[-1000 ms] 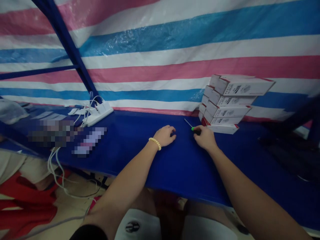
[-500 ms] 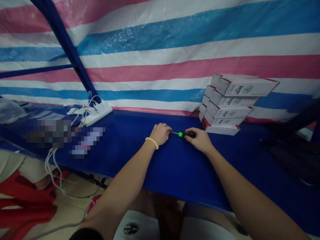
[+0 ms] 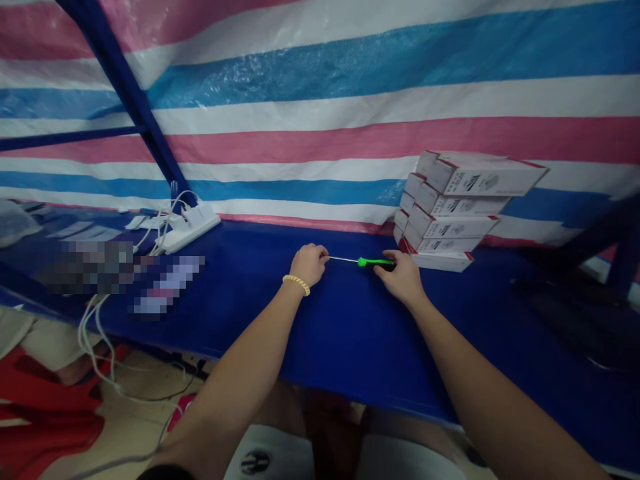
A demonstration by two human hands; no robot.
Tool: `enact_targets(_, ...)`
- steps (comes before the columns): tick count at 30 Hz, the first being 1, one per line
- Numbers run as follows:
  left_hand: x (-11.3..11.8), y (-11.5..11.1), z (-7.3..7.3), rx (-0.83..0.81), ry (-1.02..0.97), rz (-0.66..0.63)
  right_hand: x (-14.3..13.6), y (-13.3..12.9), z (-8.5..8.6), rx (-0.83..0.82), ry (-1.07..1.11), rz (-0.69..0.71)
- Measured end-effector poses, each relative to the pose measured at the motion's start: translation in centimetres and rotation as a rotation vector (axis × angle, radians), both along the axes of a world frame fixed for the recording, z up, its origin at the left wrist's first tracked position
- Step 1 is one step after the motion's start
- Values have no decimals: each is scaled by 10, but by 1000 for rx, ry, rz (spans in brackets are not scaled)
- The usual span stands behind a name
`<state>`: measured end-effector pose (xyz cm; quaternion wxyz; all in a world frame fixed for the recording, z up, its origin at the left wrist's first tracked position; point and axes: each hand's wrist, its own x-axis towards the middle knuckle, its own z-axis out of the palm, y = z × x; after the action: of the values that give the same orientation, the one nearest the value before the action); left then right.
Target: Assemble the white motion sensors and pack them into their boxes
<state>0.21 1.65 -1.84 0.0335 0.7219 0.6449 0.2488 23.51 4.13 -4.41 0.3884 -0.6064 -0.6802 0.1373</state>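
Observation:
A screwdriver (image 3: 363, 262) with a green and black handle and a thin metal shaft lies level between my hands, just over the blue tabletop. My right hand (image 3: 404, 277) is closed around the black part of the handle. The fingertips of my left hand (image 3: 309, 265) are pinched at the far end of the shaft, so its tip is hidden. I cannot make out whether anything else is in that pinch. A yellow coiled band (image 3: 297, 285) circles my left wrist.
Behind my right hand stands a stack of white and red boxes (image 3: 450, 207). To the left are a white power strip (image 3: 193, 230) with plugs and cables (image 3: 95, 340), and a blurred-out item (image 3: 170, 287). A blue frame post (image 3: 130, 93) rises before the striped sheet (image 3: 320, 147).
My hands have moved apart, left hand leftward and right hand slightly rightward. More of the screwdriver's shaft shows between them. The whole view has shifted a little.

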Motion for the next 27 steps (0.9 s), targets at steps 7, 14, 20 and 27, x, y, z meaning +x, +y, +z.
enact_targets(7, 5, -2, 6, 42, -37, -9, 1, 4, -6, -6, -20, 13)
enact_targets(14, 7, -4, 8, -95, 48, 52, -1, 2, -3, -9, -133, 42)
enact_targets(20, 6, -3, 6, -154, 64, 60, -3, -3, 1, -43, -211, 38)
enact_targets(27, 2, -1, -2, -115, 23, 101, 4, -14, 19, -205, -275, -54)
